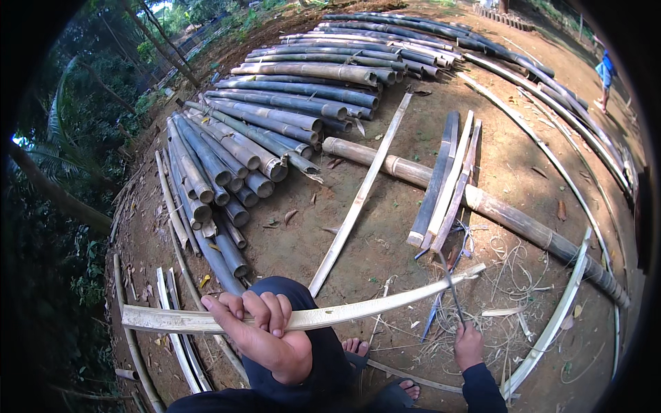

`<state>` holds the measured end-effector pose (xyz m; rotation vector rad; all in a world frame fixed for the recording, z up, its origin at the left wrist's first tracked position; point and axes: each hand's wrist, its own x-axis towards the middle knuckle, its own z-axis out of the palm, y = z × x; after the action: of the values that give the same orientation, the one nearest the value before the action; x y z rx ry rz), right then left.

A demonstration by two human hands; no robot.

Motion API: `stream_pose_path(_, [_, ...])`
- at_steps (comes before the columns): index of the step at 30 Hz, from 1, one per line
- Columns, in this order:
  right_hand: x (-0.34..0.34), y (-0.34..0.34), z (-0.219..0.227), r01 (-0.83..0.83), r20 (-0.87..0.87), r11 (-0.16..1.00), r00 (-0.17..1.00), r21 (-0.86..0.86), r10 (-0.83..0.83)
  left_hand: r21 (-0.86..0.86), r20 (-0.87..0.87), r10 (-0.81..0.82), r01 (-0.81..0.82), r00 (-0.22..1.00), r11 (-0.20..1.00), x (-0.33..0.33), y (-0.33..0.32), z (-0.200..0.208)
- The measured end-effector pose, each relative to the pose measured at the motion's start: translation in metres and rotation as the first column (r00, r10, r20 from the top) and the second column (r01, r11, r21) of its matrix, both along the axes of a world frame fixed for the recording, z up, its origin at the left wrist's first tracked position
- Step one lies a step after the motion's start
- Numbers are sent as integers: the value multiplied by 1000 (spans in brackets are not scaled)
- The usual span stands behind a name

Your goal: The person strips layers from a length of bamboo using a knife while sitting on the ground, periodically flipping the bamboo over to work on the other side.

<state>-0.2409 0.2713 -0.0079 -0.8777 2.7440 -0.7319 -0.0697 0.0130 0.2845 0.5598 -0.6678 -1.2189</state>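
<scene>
A long pale split bamboo strip [358, 311] lies across the front of my body, just above my knee. My left hand [265, 337] is closed around it left of the middle, palm turned up, with the thumb along its near side. Lower right, my right hand [469, 347] is closed on a knife, its handle mostly hidden in the fist. The narrow dark knife blade [454, 292] points away from me and crosses the strip near its right end. Whether the edge touches the strip I cannot tell.
A big stack of bamboo poles [296, 103] fills the far left. One thick bamboo pole [506, 210] lies crosswise, with several split pieces [447, 182] leaning on it. Thin shavings [516, 275] litter the ground at right. A person [606, 72] stands far right.
</scene>
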Motion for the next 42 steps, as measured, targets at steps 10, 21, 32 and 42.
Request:
stream_pose_path(10, [26, -31, 48, -141, 100, 971, 982, -193, 162, 17, 9, 44, -44, 999, 999, -5, -4, 1])
stream_pose_path(21, [1, -13, 12, -30, 145, 997, 989, -65, 40, -37, 44, 44, -43, 998, 998, 4, -7, 4])
stream_pose_path(32, [-31, 10, -26, 88, 148, 996, 985, 15, -89, -53, 11, 10, -9, 1000, 999, 5, 0, 3])
stream_pose_path(42, [-49, 22, -43, 126, 176, 990, 975, 56, -135, -43, 39, 19, -17, 999, 999, 2, 3, 2])
